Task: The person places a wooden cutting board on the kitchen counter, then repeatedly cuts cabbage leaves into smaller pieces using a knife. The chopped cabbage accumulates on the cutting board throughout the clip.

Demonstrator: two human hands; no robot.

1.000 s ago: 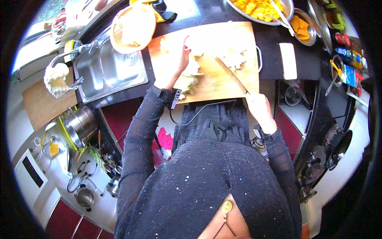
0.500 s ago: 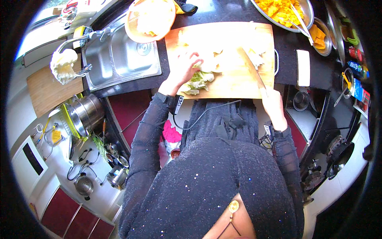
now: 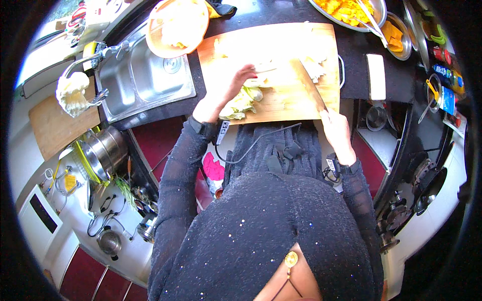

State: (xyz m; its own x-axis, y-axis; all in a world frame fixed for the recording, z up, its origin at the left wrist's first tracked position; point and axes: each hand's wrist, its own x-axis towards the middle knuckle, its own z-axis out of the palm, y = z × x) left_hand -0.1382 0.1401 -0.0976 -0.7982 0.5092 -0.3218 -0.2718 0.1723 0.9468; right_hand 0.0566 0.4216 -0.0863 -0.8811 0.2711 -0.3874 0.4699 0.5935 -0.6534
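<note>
My right hand is closed round the handle of a kitchen knife. Its long blade points away from me over the right half of a wooden cutting board. My left hand is beside a heap of pale green leafy vegetable, perhaps cabbage, at the board's near left. Its fingers are stretched out to the right and appear to hold nothing. White cut pieces lie right of the blade. Glare washes out much of the board's far part, hiding details there.
A steel sink with a faucet is left of the board, and an orange colander with pale pieces stands beyond it. Steel bowls hold orange mash and orange slices at far right. A white block lies right of the board.
My left hand has come up off the leaves, its bent fingers now straighter. The knife stays in my right hand in nearly the same place. The whole view has shifted slightly.
</note>
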